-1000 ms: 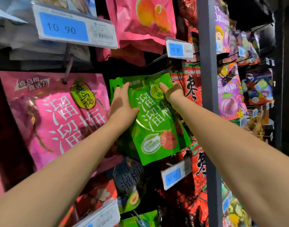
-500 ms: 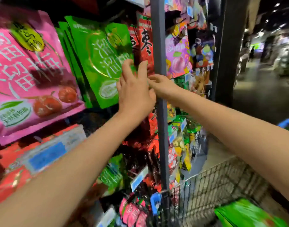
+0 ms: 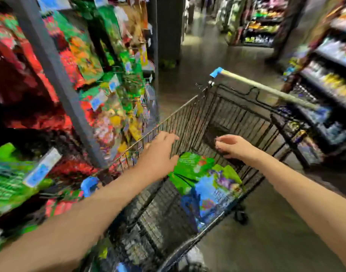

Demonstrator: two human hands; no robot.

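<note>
A black wire shopping cart (image 3: 189, 114) stands in front of me in a store aisle. Inside it lie a green snack bag (image 3: 189, 167) and a blue and green bag (image 3: 211, 193). My left hand (image 3: 158, 152) hovers over the cart's left side with fingers extended and holds nothing. My right hand (image 3: 233, 146) hangs over the cart's middle, fingers loosely curled, and is also empty. The picture is blurred by motion.
A rack of hanging snack bags (image 3: 101, 79) with a grey upright post (image 3: 56, 75) fills the left. The cart's handle (image 3: 266, 89) with a blue end cap points to the far right. Stocked shelves (image 3: 329, 65) line the right, and the aisle floor (image 3: 203, 55) runs ahead.
Both hands left the green bags hanging on the rack and came down over the cart. The view swung right and down from the rack to the cart.
</note>
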